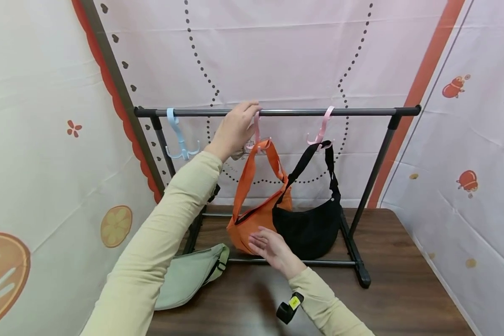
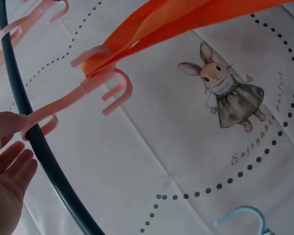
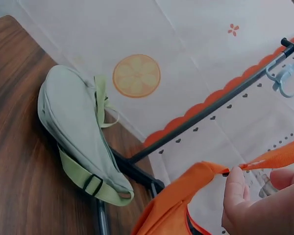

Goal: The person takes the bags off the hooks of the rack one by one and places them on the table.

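On the rack's bar hangs a pink hook (image 1: 257,130) carrying an orange bag (image 1: 252,224) by its strap (image 2: 152,29). My left hand (image 1: 235,128) is at the top of this hook, its fingers fairly straight over the bar; in the left wrist view a fingertip touches the hook's upper end. My right hand (image 1: 275,249) is in front of the orange bag's lower part with loosely extended fingers. In the right wrist view its fingertips (image 3: 235,183) overlap the orange strap; contact is unclear. A black bag (image 1: 308,228) hangs beside it from another pink hook (image 1: 322,126).
A light blue hook (image 1: 178,135) hangs at the left of the dark rack bar (image 1: 361,112). The pale green waist bag (image 1: 185,277) lies on the wooden table (image 1: 403,270) at the left. Printed cloth (image 1: 277,56) surrounds the back and sides.
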A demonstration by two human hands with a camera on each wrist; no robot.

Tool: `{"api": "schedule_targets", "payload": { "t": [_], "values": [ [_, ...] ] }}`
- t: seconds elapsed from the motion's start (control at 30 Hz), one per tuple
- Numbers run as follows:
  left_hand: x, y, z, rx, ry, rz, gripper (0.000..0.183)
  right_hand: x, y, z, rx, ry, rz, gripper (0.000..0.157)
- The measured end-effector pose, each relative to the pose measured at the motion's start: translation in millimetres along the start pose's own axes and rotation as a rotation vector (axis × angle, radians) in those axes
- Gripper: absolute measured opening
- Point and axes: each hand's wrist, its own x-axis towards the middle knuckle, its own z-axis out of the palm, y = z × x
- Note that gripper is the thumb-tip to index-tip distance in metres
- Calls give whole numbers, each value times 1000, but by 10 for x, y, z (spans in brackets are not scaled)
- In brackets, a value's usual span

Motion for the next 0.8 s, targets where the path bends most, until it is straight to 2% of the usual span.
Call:
{"api": "schedule_targets", "payload": {
  "t": [0.13, 0.3, 0.53, 0.67, 0.8],
  "values": [
    [65, -25, -35, 4, -37, -8, 29, 17, -20, 28, 6, -8, 11, 47],
    [71, -58, -26, -14, -82, -25, 30, 23, -44, 72, -18, -25, 5, 45],
    [57, -91, -21, -43, -62, -50, 28, 61, -161, 129, -37, -5, -19, 41],
    [79, -83, -14, -47, -78, -62, 26, 110, -327, 164, -52, 36, -53, 38],
    [119, -51, -2, -54, -91, -82, 25, 165, -619, 198, -98, 76, -109, 39]
  ]
}}
